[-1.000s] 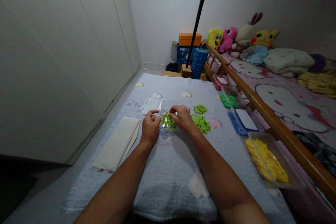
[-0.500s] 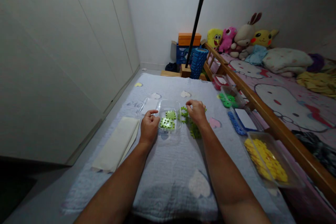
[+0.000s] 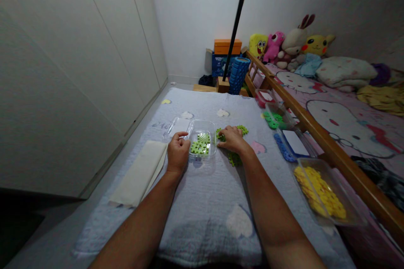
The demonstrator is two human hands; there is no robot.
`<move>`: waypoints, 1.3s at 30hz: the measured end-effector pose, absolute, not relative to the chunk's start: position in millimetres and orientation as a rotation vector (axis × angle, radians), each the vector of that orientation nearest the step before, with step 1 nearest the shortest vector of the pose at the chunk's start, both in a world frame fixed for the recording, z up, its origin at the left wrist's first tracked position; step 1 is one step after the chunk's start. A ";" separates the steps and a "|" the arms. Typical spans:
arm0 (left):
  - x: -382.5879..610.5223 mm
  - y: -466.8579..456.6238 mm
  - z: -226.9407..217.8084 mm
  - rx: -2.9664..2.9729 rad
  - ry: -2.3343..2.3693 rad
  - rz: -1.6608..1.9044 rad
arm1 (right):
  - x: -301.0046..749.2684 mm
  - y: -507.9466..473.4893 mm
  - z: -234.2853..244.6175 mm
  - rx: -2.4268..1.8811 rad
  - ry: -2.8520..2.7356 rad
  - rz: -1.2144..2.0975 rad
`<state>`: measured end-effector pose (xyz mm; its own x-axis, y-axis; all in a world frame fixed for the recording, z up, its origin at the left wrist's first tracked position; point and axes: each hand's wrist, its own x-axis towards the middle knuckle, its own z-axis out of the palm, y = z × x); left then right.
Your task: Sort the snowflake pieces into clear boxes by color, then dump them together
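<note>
Clear container (image 3: pixel 215 133) at the middle of the blanket (image 3: pixel 205 201), holding light-green pieces (image 3: pixel 200 147). The left hand (image 3: pixel 177 152), at its 8 o'clock, is closed on the rim, apparently to steady it. The right hand (image 3: pixel 232 139), at 3 o'clock, covers the loose green pieces (image 3: pixel 242 129) just beside; its grip cannot be told.

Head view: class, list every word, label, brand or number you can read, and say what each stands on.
No text reads clearly enough to quote.
Blanket: a dark printed word to the left of the clear container, too blurred to read.
Blue box by the far wall: pale print on its front, too small to read.
</note>
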<state>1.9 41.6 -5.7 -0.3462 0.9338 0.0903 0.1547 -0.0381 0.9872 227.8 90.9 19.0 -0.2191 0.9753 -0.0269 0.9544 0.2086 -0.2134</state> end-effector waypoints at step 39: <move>0.0 45.2 -11.4 1.176 1.564 1.444 | 250.7 98.5 46.5 -1.446 -1.667 0.500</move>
<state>0.0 45.2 -11.4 -0.3474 0.9338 0.0861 0.1604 -0.0314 0.9866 250.7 98.5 46.5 0.0304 0.9413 0.3361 0.6010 0.2515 -0.7587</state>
